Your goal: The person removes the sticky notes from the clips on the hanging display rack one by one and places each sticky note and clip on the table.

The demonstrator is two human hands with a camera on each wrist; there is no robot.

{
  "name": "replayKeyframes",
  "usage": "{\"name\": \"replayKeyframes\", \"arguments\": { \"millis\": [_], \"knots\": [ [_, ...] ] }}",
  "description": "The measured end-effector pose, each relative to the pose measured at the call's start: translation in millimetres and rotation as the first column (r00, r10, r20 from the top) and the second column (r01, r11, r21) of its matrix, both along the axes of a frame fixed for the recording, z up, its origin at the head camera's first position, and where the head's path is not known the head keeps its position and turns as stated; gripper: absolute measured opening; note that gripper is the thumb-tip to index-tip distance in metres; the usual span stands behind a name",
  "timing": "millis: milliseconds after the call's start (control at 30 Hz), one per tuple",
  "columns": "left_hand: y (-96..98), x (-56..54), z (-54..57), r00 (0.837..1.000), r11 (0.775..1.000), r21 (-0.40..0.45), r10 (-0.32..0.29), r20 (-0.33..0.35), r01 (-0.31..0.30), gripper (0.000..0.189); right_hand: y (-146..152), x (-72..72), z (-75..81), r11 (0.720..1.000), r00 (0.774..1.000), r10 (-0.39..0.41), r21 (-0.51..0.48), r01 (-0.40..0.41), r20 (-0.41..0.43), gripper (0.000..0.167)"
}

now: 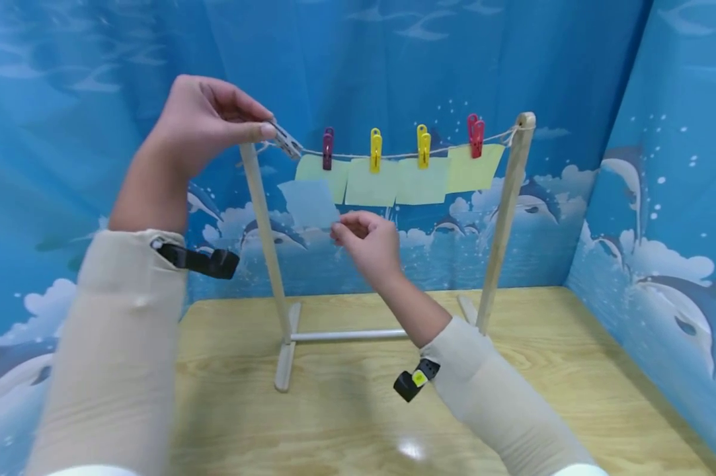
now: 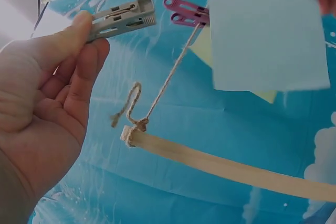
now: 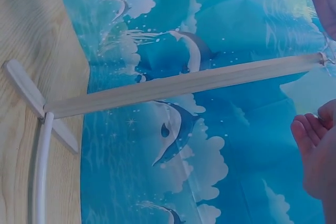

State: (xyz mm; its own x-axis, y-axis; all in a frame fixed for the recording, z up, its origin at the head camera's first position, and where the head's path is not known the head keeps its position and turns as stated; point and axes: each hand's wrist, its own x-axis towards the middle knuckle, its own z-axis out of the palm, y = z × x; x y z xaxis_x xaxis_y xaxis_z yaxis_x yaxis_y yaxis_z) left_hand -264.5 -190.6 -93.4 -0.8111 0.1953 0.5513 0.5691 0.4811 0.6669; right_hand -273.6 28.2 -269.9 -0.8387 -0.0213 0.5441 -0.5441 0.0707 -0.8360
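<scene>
Blue sheet [image 1: 307,203]: left of centre, below the string [image 2: 170,74], overlapping the leftmost green sheet [image 1: 337,180] in the head view. Right hand [image 1: 371,244] pinches its lower right corner. Left hand [image 1: 199,122] pinches the grey peg [image 1: 287,141] by its tail, above and left of the sheet; hands well apart. Left wrist view: peg clear of both sheet and string.

Risks (judged): with a single corner held, the sheet's free upper edge may swing or fold and miss the peg's mouth. A bumped string could shake the purple peg [image 1: 328,148] and its sheet.

Room: short bare stretch of string between purple peg and left post [image 1: 264,231]; hung sheets crowd the right. Curtain [image 1: 310,66] backs the far side. Open space on the near side, above the tabletop [image 1: 334,416].
</scene>
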Motion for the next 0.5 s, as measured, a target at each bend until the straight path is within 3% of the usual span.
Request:
{"name": "replayKeyframes", "arguments": {
  "millis": [133, 300, 400, 500],
  "knots": [
    [0.4, 6.3, -11.8, 0.999, 0.998, 0.045, -0.040, -0.028, 0.041, 0.029, 9.2, 4.1, -0.6, 0.999, 0.999, -0.008, -0.053, 0.006, -0.036, 0.013],
    [0.1, 13.1, -34.2, 0.995, 0.985, 0.143, -0.088, -0.039, 0.093, 0.030, 21.4, 14.0, -5.5, 0.995, 1.000, 0.029, -0.093, -0.029, -0.007, 0.015],
    [-0.2, 16.4, -48.3, 0.989, 0.961, 0.233, -0.139, -0.050, 0.146, 0.029, 28.2, 19.6, -9.8, 0.995, 0.999, 0.038, -0.094, -0.038, -0.002, 0.016],
    [-0.6, 19.8, -62.1, 0.977, 0.919, 0.331, -0.203, -0.062, 0.213, 0.029, 34.9, 25.4, -12.4, 0.997, 1.000, 0.019, -0.078, -0.020, -0.018, 0.016]
  ]
}}
